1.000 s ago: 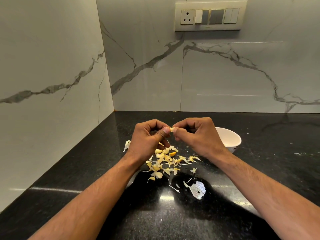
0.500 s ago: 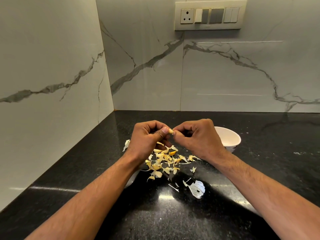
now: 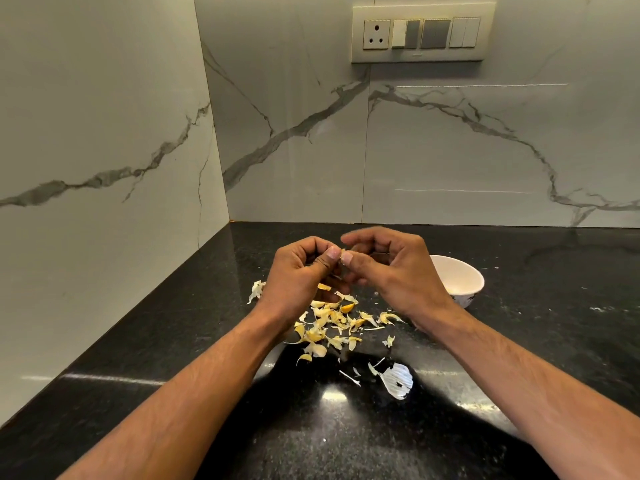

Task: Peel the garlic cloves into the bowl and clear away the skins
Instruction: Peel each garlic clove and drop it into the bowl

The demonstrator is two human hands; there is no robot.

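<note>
My left hand (image 3: 298,275) and my right hand (image 3: 391,271) meet above the black counter (image 3: 346,427), both pinching one small garlic clove (image 3: 343,255) between thumbs and fingertips. Most of the clove is hidden by my fingers. Below the hands lies a pile of yellowish garlic skins (image 3: 329,327) scattered on the counter. A white bowl (image 3: 460,275) stands just right of my right hand, partly covered by it; a little pale content shows at its bottom.
A larger white papery skin (image 3: 398,379) and thin slivers lie nearer me. One skin piece (image 3: 256,289) sits left of the pile. Marble walls close the counter at left and back, with a socket and switch panel (image 3: 420,32) high up.
My right hand has turned and lifted slightly, its fingers opening out above the clove. The pinch point has stayed between the two hands. The pile and bowl have not moved.
</note>
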